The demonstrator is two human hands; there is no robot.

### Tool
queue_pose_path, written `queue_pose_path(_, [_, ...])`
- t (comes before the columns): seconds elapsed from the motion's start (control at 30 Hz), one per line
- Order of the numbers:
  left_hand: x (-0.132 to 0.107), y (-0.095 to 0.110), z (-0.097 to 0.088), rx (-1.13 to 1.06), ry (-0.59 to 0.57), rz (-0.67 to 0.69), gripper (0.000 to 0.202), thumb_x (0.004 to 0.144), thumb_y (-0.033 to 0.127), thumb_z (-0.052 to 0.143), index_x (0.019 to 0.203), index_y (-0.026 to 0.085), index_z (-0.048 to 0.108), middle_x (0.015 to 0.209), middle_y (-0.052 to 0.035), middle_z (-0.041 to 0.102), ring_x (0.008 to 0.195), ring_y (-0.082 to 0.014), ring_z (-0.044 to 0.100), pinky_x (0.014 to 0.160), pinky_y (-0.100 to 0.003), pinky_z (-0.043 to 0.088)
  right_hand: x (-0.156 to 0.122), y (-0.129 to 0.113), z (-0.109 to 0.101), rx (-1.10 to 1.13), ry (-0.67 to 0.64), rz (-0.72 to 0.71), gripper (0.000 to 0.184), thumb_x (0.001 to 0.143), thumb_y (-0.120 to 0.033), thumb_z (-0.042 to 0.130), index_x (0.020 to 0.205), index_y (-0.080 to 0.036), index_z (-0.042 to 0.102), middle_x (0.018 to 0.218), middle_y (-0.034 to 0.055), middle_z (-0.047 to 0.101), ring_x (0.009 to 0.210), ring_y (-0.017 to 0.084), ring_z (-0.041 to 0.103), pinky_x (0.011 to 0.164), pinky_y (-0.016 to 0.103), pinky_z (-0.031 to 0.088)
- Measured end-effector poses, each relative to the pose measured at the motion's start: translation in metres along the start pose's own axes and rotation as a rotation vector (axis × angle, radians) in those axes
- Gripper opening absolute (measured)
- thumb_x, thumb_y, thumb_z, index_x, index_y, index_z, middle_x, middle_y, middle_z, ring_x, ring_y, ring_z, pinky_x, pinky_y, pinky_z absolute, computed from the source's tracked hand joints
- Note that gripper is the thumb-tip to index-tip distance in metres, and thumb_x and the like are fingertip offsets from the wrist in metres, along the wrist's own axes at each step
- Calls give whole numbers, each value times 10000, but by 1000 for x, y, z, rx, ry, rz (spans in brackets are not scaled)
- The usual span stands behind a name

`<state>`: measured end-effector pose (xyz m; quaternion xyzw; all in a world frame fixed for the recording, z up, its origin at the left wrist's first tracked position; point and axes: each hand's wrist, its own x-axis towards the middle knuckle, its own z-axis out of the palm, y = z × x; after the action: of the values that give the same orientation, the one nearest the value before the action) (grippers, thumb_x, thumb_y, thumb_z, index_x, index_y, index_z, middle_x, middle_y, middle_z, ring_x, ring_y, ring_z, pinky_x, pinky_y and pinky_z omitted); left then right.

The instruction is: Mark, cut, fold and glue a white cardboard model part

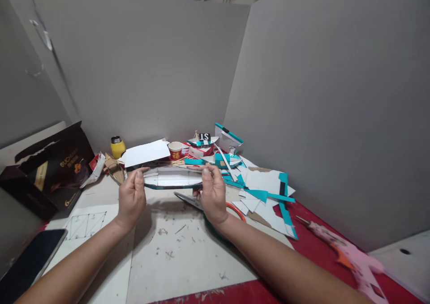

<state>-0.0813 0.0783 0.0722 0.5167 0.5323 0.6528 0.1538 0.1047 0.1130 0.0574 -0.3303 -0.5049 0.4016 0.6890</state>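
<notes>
Held up between both hands is a long, shallow cardboard boat hull [173, 177], white inside with a dark teal outer edge. My left hand [132, 199] pinches its left end between thumb and fingers. At the right end, my right hand [214, 194] grips it, thumb on top; part of that end is hidden behind the fingers. Just below my right hand lie scissors [186, 199] with an orange handle, partly covered by the hand and forearm. Behind the hull stand small finished-looking cardboard boats, one a teal and white boat [223, 160].
Teal and white cardboard scraps [265, 196] pile up on the right. A pink glue gun [346, 254] lies on the red surface. On the left are a dark box [57, 174], a phone [30, 259] and a drawn sheet [87, 225]. A yellow bottle [118, 148] and paper cup [175, 151] stand behind.
</notes>
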Motion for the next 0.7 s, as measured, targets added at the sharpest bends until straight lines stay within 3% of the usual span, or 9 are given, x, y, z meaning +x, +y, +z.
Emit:
queue_pose_path(0.23, [1, -6, -2, 168, -36, 153, 328, 938, 435, 466, 1042, 200, 670, 572, 13, 531, 543, -181, 531, 530, -262, 399, -3, -1, 0, -31, -24, -28, 210, 960, -458, 447, 938, -265, 528, 898, -16, 668, 409, 79, 474, 366, 217, 449])
queue_pose_path(0.4, [2, -7, -4, 270, -27, 250, 296, 965, 354, 407, 1094, 197, 623, 613, 24, 513, 557, -175, 512, 570, -272, 385, -3, 4, -3, -65, -16, -7, 236, 956, -477, 448, 944, -256, 529, 560, -75, 507, 363, 100, 462, 330, 202, 390])
queue_pose_path(0.7, [3, -4, -5, 351, 22, 366, 172, 954, 245, 398, 933, 210, 565, 664, 30, 510, 584, -153, 500, 614, -273, 385, -6, 3, -3, -77, -21, -62, 262, 964, -481, 440, 937, -233, 519, 521, -84, 480, 343, 100, 472, 323, 203, 380])
